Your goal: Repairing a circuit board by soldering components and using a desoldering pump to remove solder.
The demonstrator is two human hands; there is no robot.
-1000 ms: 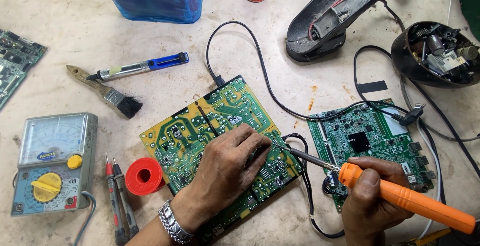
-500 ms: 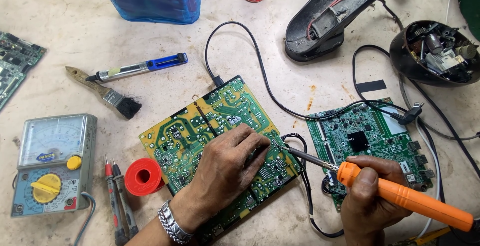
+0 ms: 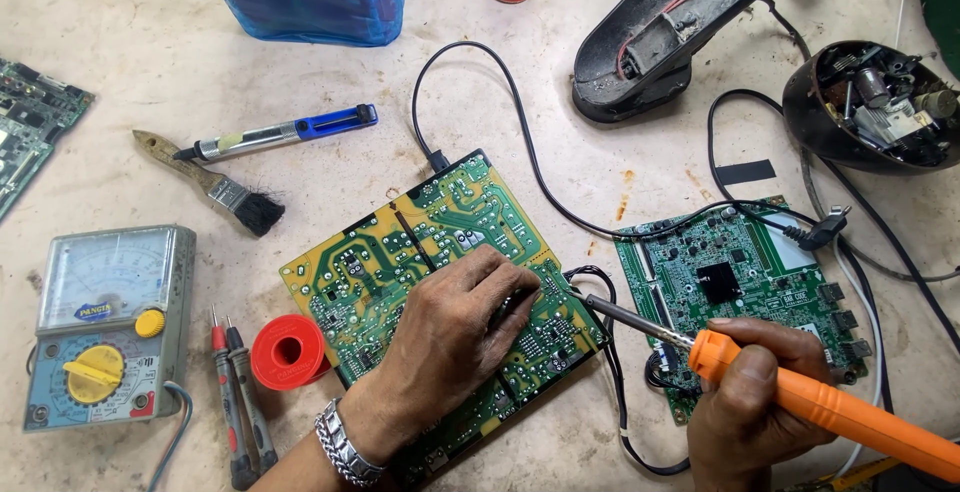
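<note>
Yellow-green circuit board [image 3: 420, 252], one, pinned under flat left hand [image 3: 455, 327]; orange soldering iron [image 3: 800, 397], one, clenched in right hand [image 3: 745, 407].

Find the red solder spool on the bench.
In the head view, the red solder spool sits lower left of centre, between the two meter probes and the yellow-green circuit board, just left of the left hand.
</note>
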